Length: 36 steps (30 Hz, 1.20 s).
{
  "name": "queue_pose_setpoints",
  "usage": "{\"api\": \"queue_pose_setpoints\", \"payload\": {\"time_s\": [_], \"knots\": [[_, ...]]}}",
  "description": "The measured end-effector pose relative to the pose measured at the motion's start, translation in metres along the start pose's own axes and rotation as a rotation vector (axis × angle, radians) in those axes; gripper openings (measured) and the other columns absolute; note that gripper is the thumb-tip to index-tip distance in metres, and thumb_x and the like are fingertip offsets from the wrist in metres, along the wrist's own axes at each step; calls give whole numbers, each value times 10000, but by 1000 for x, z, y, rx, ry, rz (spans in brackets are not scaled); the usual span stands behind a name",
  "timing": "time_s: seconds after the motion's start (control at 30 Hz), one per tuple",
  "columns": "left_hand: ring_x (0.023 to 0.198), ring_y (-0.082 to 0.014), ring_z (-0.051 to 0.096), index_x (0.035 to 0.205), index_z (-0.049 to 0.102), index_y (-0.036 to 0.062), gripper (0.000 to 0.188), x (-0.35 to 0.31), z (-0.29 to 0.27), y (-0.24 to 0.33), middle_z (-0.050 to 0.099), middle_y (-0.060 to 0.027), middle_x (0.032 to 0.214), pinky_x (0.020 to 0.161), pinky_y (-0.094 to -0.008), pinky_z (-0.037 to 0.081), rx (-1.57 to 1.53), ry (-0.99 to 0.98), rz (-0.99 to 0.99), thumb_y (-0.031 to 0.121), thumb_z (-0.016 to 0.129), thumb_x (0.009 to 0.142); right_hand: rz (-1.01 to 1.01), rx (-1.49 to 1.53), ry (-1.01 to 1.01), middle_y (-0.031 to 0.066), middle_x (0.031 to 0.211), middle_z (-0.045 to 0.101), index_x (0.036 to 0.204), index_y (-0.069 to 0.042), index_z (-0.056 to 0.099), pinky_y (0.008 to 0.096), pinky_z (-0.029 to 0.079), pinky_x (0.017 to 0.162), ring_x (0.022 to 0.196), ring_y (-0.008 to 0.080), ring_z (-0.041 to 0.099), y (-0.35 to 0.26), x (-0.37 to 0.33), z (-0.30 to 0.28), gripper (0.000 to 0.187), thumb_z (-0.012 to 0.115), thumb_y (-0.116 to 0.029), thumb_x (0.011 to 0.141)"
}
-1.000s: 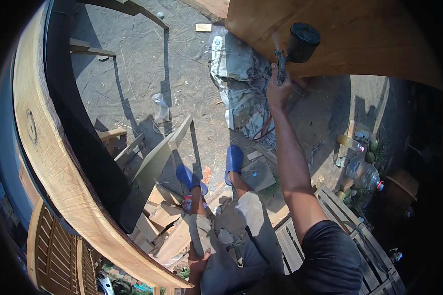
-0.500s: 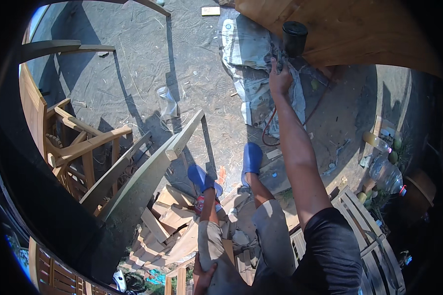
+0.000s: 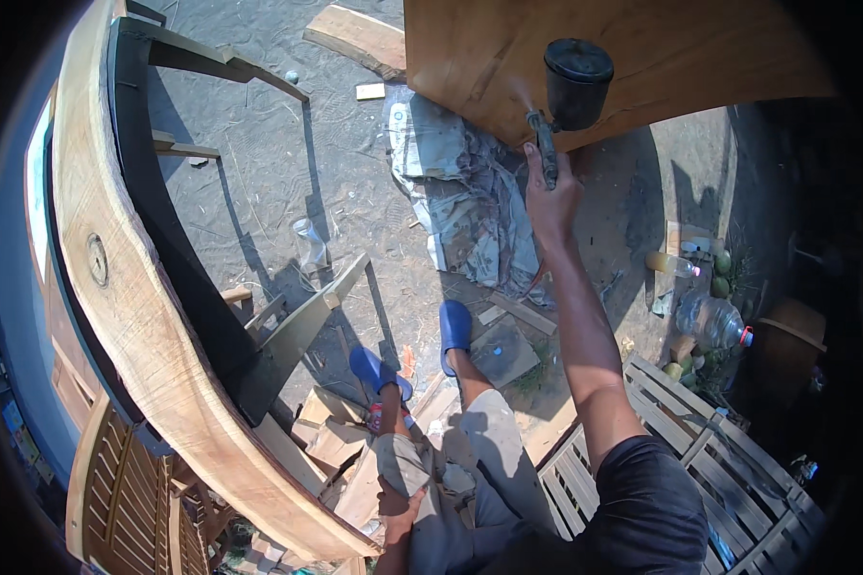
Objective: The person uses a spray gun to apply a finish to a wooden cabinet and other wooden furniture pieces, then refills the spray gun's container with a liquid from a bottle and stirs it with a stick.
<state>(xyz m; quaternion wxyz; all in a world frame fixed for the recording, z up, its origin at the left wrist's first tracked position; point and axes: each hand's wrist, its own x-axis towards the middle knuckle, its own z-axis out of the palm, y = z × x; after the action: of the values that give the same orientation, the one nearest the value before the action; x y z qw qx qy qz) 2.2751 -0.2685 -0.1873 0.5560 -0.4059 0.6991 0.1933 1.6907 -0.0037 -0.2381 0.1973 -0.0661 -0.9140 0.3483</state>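
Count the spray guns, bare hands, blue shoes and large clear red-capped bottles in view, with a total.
Spray gun, held in the right hand: 1
Bare hands, the right and the left hand: 2
Blue shoes: 2
Large clear bottle with a red cap: 1
Total: 6

One head-worn fisheye camera looks steeply down and forward, the black sleeve (image 3: 647, 494) close, the right hand (image 3: 553, 198) farther out, the ground (image 3: 364, 182) beyond; the dark right edge probably hides detail.
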Motion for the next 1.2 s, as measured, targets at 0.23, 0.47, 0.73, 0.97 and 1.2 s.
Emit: {"api": "queue_pose_setpoints", "payload": {"time_s": [0.23, 0.47, 0.73, 0.97, 1.2], "knots": [[1156, -475, 675, 1657, 145, 31, 1370, 16, 5, -5, 574, -359, 1340, 965, -551, 567, 123, 78, 8, 713, 851, 702, 47, 42, 52, 182, 653, 643, 934, 8, 691, 417, 470, 575, 565, 315, 628, -105, 48, -106, 402, 744, -381, 1016], [1121, -484, 683, 1633, 219, 35, 1307, 47, 11, -1, 603, -343, 1295, 953, -587, 560, 51, 174, 86, 684, 870, 704, 26, 72, 106, -33, 664, 584, 1071, -16, 766, 260, 423, 566, 612, 45, 520, -209, 95, -197, 358, 744, -371, 1031], [1122, -490, 682, 1625, 235, 38, 1289, 54, -7, 7, 608, -343, 1290, 953, -592, 556, 3, 134, 181, 693, 862, 709, -214, 77, 317, 17, 613, 569, 1118, -28, 778, 292, 411, 547, 582, 63, 481, -338, 133, -296, 319, 750, -332, 1027], [1122, -495, 680, 1618, 249, 41, 1273, 59, -21, 8, 612, -344, 1286, 953, -596, 554, -11, 129, 240, 700, 854, 713, -333, 43, 474, -26, 688, 624, 1072, -43, 798, 240, 436, 595, 644, 44, 559, -424, 169, -367, 459, 770, -492, 982], [1122, -499, 679, 1611, 263, 43, 1258, 59, -29, -2, 617, -344, 1281, 953, -600, 551, -13, 125, 248, 708, 847, 717, -338, 31, 495, -6, 695, 669, 1022, -35, 794, 255, 460, 608, 660, 47, 597, -408, 179, -364, 459, 773, -492, 980]]}}
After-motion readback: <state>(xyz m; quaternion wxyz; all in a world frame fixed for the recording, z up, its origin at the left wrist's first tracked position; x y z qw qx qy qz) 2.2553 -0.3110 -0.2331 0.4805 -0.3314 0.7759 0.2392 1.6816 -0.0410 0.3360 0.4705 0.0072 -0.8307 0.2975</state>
